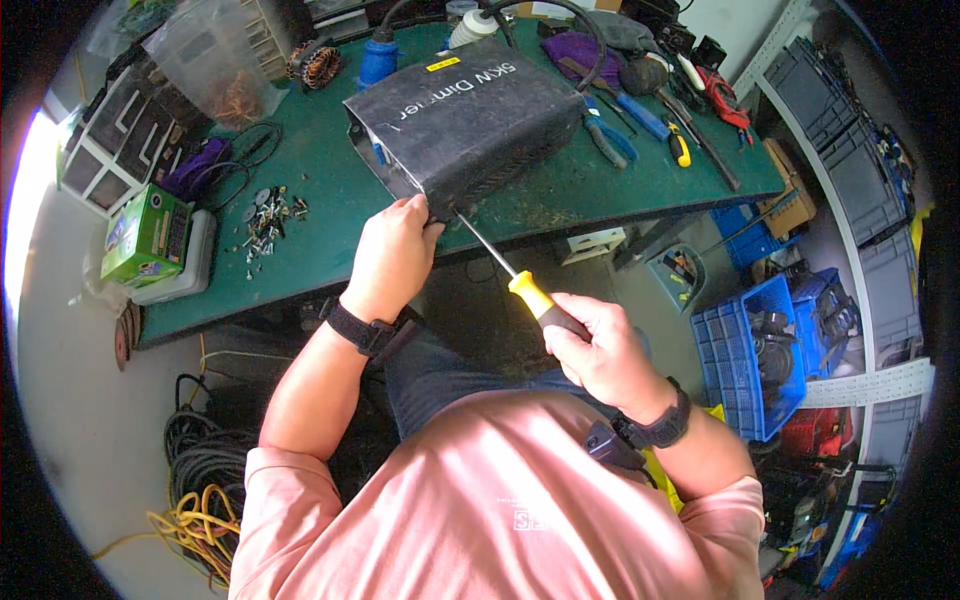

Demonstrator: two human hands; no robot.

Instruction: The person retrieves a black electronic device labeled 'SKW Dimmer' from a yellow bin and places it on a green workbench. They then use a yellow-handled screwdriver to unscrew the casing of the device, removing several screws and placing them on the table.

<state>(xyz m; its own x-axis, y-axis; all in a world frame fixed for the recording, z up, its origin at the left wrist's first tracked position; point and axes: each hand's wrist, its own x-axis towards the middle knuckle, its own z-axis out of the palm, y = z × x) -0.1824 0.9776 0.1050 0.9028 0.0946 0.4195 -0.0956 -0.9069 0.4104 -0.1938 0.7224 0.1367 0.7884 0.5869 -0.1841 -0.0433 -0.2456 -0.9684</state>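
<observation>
A black metal box (465, 125) with white lettering sits at the bench's front edge, its left side showing an open gap. My left hand (390, 255) has its fingers closed at the box's near left corner. My right hand (590, 345) grips a screwdriver (532, 295) with a yellow and black handle, its tip at the box's lower front near that corner. Loose screws and washers (272, 225) lie left of the box, and pliers (610, 140) and other tools lie to its right.
The green bench (330, 260) also holds a green carton (145, 238), a coil (310, 62), a plastic bag (215, 70) and cables. Blue crates (742, 365) and a shelving rack (850, 220) stand at the right. Coiled cables (200, 470) lie on the floor at the left.
</observation>
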